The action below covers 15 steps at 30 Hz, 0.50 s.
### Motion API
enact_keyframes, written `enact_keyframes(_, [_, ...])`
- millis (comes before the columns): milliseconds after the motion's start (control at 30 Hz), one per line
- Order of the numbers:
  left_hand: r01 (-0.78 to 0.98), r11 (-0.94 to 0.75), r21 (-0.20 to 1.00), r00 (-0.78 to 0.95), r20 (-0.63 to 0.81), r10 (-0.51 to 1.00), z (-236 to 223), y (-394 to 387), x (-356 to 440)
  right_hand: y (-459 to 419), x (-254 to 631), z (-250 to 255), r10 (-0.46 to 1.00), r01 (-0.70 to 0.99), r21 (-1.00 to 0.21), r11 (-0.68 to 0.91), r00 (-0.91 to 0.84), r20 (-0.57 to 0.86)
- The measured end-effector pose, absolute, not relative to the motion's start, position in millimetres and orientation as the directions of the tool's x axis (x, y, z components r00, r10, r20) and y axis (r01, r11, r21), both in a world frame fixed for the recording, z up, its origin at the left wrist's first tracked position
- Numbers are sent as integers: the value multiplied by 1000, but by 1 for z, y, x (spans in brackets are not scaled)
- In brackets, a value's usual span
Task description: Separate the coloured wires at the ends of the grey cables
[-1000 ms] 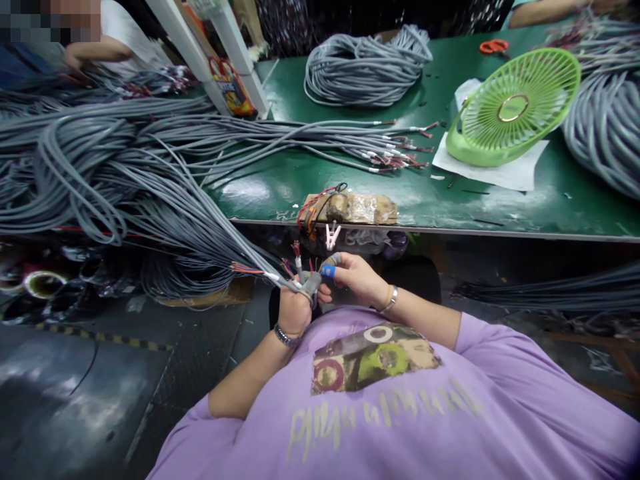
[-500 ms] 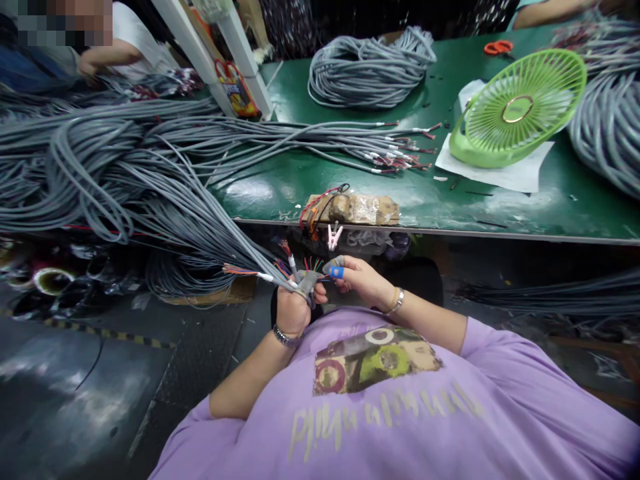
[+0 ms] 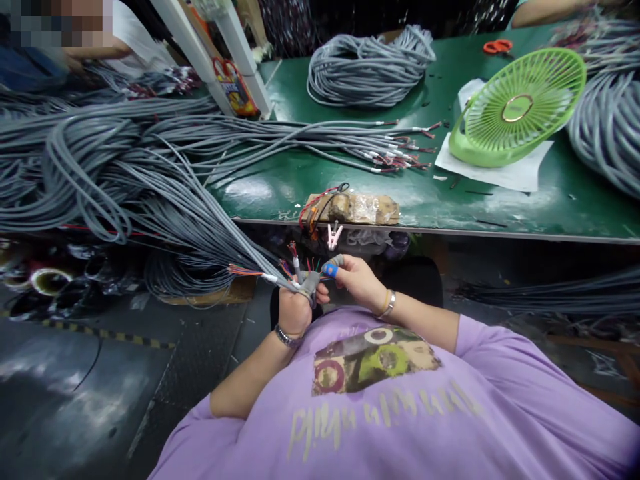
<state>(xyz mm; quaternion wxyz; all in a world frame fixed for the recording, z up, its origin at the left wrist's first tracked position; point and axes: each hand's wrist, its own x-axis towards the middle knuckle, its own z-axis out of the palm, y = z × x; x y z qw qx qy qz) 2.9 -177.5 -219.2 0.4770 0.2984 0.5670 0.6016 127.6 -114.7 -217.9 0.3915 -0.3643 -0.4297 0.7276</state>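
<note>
My left hand is closed round the ends of several grey cables, below the bench's front edge. Coloured wire ends stick out past the grip, some beside white sleeves. Grey covers wrap the thumb and some fingers. Just to the right, my right hand pinches a thin wire coming from the cable end, thumb and forefinger pressed together. A blue band circles one of its fingertips, and another is covered in grey. The exact colour of the pinched wire is hard to make out.
On the green bench lie more grey cables with stripped ends, a cable coil, orange-handled scissors and a green fan on paper. A taped wooden block and a pink clip sit at the front edge. Co-workers' arms show behind.
Both hands stay close together at the cable ends, with small finger shifts. The splayed wire ends have moved slightly to the right. A co-worker's arm at upper left has moved.
</note>
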Motion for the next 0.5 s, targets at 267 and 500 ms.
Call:
enact_keyframes(267, [-280, 130, 951, -367, -232, 901, -216, -175, 1, -114, 132, -216, 885, -264, -894, -363, -399, -241])
enact_keyframes(500, [-257, 264, 930, -156, -310, 938, -212, -176, -12, -94, 151, -211, 831, -268, -856, -443, -481, -279])
